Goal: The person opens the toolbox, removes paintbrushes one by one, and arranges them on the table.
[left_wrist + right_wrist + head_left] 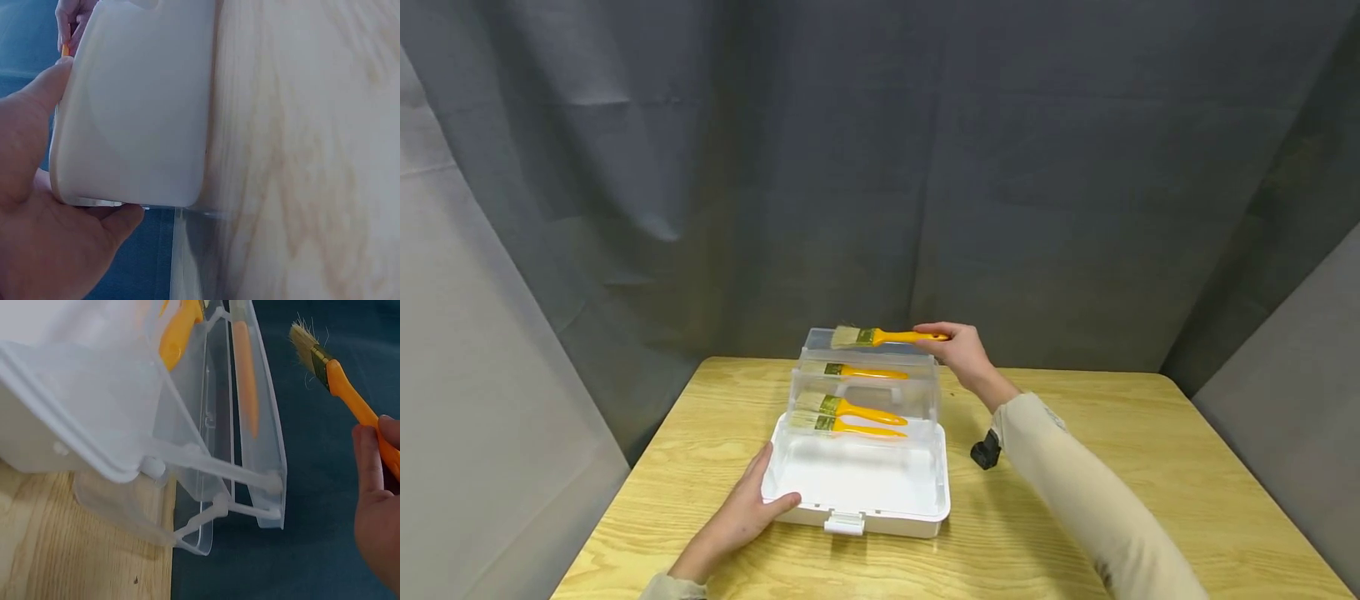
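My right hand (pixel 966 352) grips the yellow handle of a paintbrush (pixel 895 337), held level with its pale bristles pointing left. The brush is over the top of an opened white storage box (pixel 902 527) with clear fold-out trays (pixel 928 404). In the right wrist view, this paintbrush (pixel 351 397) shows apart from the outermost tray (pixel 269 447). One similar paintbrush (pixel 876 373) lies in an upper tray. Two more overlap lower down, a wider brush (pixel 872 413) and a narrower brush (pixel 868 430). My left hand (pixel 745 504) holds the box's front left corner, thumb at the rim.
The box stands on a wood-grain table (pixel 1045 517), its white latch (pixel 845 523) facing me. A dark curtain (pixel 1037 208) hangs behind the table's far edge. A small black device (pixel 985 452) shows beside my right sleeve cuff.
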Available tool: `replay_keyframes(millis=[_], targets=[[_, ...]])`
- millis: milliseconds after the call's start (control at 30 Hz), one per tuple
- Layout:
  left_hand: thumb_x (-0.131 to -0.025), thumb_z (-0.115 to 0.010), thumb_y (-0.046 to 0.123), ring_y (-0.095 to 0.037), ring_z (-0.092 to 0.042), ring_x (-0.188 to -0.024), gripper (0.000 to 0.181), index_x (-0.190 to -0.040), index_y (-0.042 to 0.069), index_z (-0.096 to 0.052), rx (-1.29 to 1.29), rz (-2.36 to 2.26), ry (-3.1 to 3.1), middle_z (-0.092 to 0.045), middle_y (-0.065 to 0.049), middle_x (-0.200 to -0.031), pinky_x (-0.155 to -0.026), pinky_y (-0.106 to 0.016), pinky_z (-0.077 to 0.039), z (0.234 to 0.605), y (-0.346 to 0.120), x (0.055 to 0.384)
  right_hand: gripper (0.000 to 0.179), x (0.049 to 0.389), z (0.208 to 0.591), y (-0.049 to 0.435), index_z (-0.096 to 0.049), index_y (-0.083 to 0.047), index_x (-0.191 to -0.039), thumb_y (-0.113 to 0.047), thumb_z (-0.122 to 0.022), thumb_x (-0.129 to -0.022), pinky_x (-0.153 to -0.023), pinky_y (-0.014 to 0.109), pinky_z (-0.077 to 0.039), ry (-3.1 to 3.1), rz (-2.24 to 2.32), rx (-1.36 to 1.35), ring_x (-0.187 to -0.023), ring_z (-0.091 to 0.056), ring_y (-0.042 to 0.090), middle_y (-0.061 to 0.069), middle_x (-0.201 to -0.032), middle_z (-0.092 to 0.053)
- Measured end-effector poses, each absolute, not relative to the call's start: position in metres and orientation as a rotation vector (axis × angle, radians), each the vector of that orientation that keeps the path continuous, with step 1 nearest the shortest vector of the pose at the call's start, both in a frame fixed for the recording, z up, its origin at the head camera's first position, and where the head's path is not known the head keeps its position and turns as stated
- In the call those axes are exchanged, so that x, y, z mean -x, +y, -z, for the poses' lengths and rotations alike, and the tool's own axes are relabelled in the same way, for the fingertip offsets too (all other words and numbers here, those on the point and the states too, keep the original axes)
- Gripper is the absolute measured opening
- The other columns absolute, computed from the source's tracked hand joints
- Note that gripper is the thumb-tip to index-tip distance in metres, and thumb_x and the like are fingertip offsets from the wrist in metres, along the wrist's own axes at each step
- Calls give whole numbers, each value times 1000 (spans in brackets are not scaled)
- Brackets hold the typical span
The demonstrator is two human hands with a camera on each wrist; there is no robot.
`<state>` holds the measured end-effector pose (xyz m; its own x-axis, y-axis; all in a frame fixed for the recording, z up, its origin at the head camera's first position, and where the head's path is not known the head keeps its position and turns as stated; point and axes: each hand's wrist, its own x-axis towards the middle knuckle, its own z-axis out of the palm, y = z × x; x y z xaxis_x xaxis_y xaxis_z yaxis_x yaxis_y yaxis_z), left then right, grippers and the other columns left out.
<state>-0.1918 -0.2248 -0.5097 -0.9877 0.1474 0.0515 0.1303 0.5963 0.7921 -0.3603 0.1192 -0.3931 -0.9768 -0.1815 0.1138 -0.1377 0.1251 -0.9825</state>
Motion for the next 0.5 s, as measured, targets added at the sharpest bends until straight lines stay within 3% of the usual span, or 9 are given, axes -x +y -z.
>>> replay_keyframes(millis=[200, 500], targets=[[-84, -71, 38, -42, -12, -139, 100, -150, -2, -7, -237, -1373, 2789, -9, -26, -154, -109, -56, -13, 511, -227, 192, 39, 349, 393, 139, -61, 3, -123, -6, -68, -86, -90, 36, -49, 2282, 2061, 334, -104, -59, 23, 16, -128, -52], [-84, -71, 40, -42, -13, -139, 101, -150, -2, -8, -233, -1363, 2799, -10, -26, -153, -109, -56, -13, 510, -228, 192, 39, 331, 398, 185, -60, 6, -122, -1, -69, -84, -90, 31, -49, 2087, 2263, 336, -94, -64, 12, 15, -124, -55]])
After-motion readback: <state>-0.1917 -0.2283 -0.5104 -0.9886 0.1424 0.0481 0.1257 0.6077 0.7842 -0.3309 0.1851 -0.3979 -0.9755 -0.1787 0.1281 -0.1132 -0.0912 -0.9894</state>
